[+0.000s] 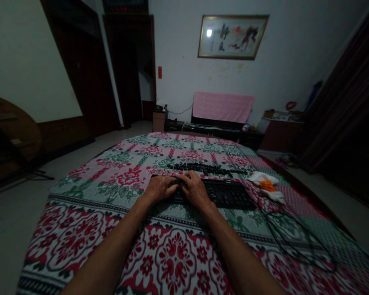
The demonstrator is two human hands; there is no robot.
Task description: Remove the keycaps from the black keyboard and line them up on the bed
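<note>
Both hands are over the left part of a black keyboard (232, 194), which lies directly under the fingers and runs out well to the right of them. The left hand (160, 189) comes in from the left with its thumb pointing inward and its fingers bent over the keys; the right hand (195, 190) arches beside it, fingers curled down and drawn close together, its fingertips almost meeting those of the left. Whether either hand pinches something small between thumb and finger I cannot tell, since the tips sink into the dark of the keys. Just beyond the fingertips, and stretching off to their right, small black pieces (199, 167) that look like loose keycaps lie in an uneven band. To the right of the right fingers, past the keyboard's far end, sits a crumpled white cloth (276, 196) with an orange piece (267, 185) on it, and nearer the body from there a dark cable (307, 256) trails in loops. Beneath all of this, on every side of the fingers, spreads a red, green and white patterned cover (175, 262), while far ahead of them a pink towel (223, 107) hangs near the wall
</note>
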